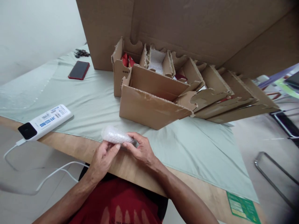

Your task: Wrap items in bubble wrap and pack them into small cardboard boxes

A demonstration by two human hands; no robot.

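A small roll of bubble wrap [114, 135] lies between my two hands near the table's front edge. My left hand [105, 154] grips its lower left side, thumb along the near face. With thumb and fingers, my right hand [141, 149] pinches the roll's right end. Whether anything is wrapped inside cannot be made out. Just beyond my hands stands a cardboard box with dividers [154, 107]. Red items [128, 60] and a piece of bubble wrap [157, 59] sit in its slots.
A large cardboard panel [187, 34] rises behind the divided box. To the left lie a phone [79, 70], a dark bunch of small things [82, 53] and a white power bank [46, 122] with a cable [44, 183]. A green printed card [243, 207] rests at the right front edge.
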